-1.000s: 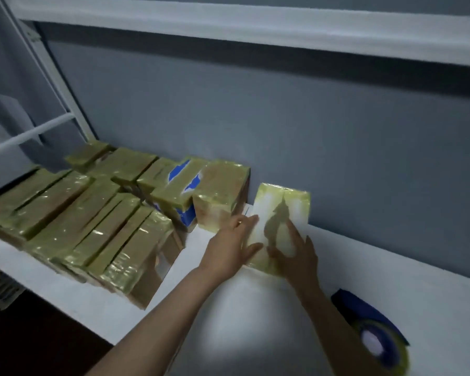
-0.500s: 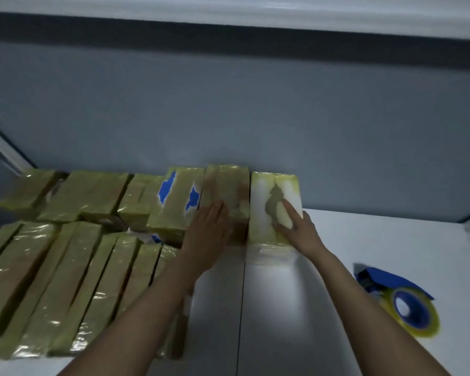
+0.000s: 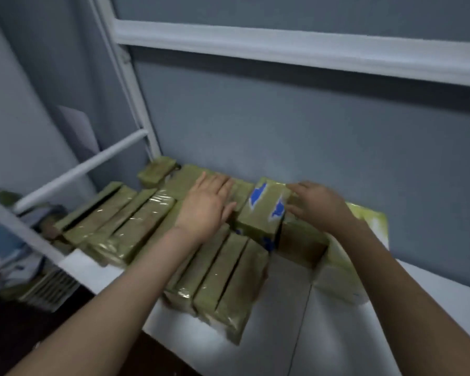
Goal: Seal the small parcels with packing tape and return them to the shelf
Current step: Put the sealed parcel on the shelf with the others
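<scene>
Parcels (image 3: 128, 221), taped, crowd white shelf (image 3: 350, 335): left hand (image 3: 206, 210) flat, fingers spread, on back row; right hand (image 3: 318, 207) open-fingered against blue-marked parcel (image 3: 261, 210); risk: a shove tips front row (image 3: 223, 283), 6 o'clock, off shelf edge.

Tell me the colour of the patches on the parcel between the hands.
Blue patches on an olive parcel, head view.

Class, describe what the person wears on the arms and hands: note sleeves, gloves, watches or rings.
The left hand and right hand are ungloved. Both arms are bare to the frame edge, with no sleeves in view. No watch, bracelet or ring shows, though the picture is slightly blurred.
</scene>
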